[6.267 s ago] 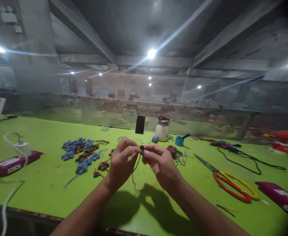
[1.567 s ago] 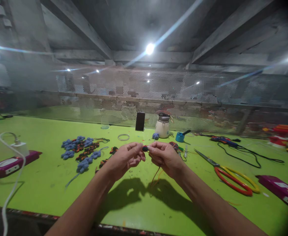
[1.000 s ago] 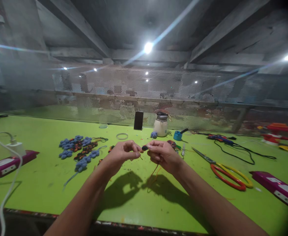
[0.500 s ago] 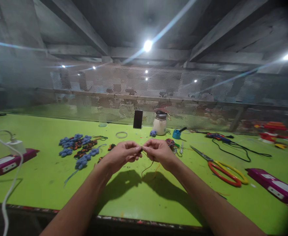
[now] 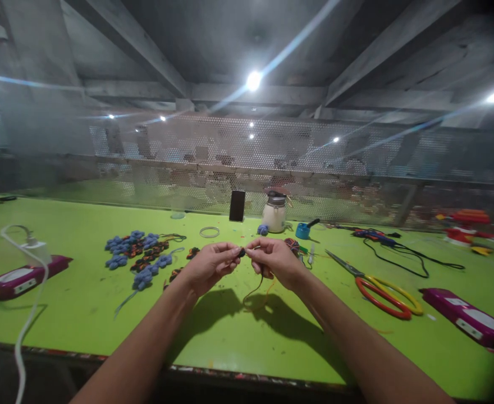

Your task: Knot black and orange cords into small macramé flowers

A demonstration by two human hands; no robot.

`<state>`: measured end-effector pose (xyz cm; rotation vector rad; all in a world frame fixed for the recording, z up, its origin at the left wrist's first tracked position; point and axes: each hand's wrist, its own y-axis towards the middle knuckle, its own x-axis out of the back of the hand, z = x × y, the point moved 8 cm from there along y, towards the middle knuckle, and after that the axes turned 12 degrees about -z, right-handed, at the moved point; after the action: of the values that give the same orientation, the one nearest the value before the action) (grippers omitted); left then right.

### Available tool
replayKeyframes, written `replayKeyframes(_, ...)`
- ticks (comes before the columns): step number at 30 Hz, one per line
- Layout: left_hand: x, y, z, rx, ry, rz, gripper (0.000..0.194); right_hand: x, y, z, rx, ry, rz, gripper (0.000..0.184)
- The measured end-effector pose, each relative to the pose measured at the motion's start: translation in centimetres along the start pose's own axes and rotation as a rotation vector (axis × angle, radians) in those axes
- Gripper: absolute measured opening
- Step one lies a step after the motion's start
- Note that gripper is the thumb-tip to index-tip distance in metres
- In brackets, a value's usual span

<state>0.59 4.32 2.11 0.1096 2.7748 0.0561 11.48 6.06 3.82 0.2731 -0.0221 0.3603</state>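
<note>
Between finger and thumb, my left hand [image 5: 215, 264] pinches a small dark piece of yarn work [image 5: 242, 252]. Close against it on the right, my right hand [image 5: 277, 262] is closed too, its thumb and forefinger at the piece's edge. A dark strand of yarn [image 5: 253, 290] hangs below my right hand in a loop, with an orange strand beside it. Whether a hook or needle sits in my right fingers is hidden. Left of my hands lie blue crocheted flowers [image 5: 145, 276] and black-and-orange ones [image 5: 143, 261]. A multicoloured yarn ball [image 5: 291, 245] sits behind my right hand.
Large scissors [image 5: 382, 292] with red and yellow handles lie at right. Purple power strips [image 5: 468, 320] flank both sides, one with a white plug and cable [image 5: 32, 314]. Behind stand a phone [image 5: 237, 206], a jar [image 5: 274, 213], a blue pot [image 5: 302, 230] and a glue gun [image 5: 375, 237].
The small dark piece shows more between my fingertips, and my hands are slightly further apart. The view has shifted a little.
</note>
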Motion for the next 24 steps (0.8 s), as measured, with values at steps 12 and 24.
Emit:
replayKeyframes(12,-0.5,-0.3,0.5,0.053,-0.021,0.022,0.014,0.0,-0.2,1.1,0.172,-0.219,-0.089,0.016)
replayKeyframes(24,-1.7,-1.0,0.9,0.137,-0.178,0.203,0.008,-0.8,-0.7,0.1,-0.099,0.257,0.033,0.019)
